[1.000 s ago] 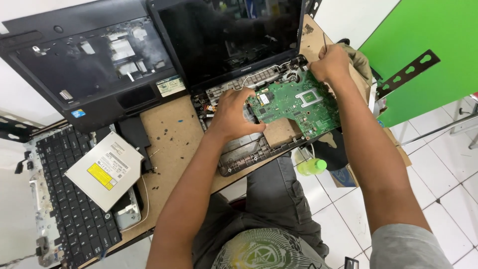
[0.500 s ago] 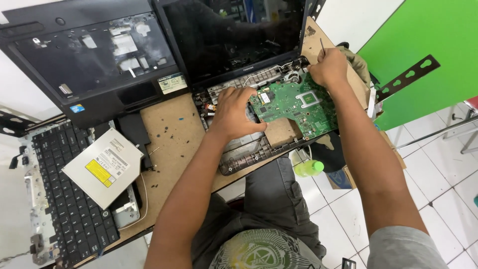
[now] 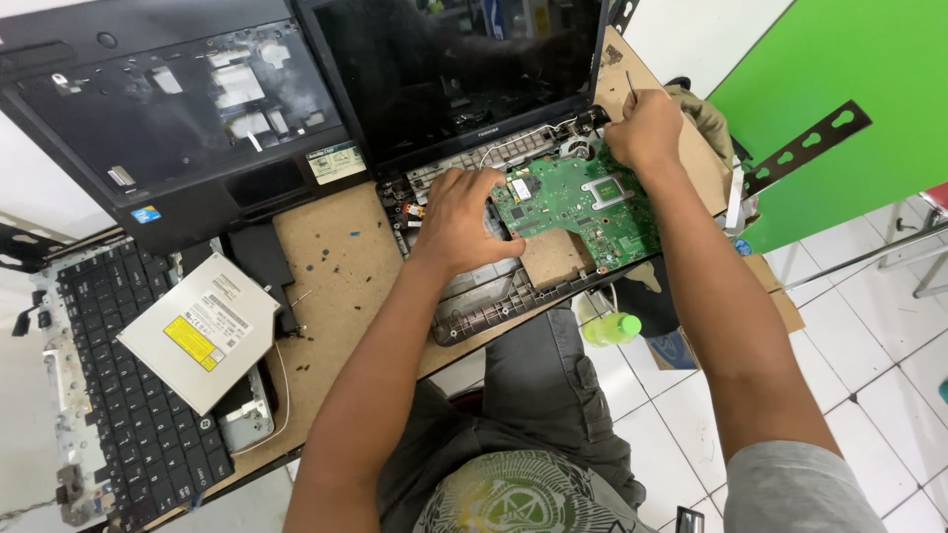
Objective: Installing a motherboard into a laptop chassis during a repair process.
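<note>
On the far right part of the wooden bench, an opened laptop base sits with its green circuit board lying in the right half, reaching the base's right edge. Left hand rests flat on the base, fingers spread, fingertips at the board's left edge. Right hand is closed in a fist around a thin tool at the board's far right corner, just beside the hinge. Dark screen stands directly behind, closing off the far side. Bench edge runs just under the base's near side; tiled floor and a green bottle below. To the left, bare wood between base and a silver optical drive lying over a loose keyboard. Black palmrest cover lies far left.
</note>
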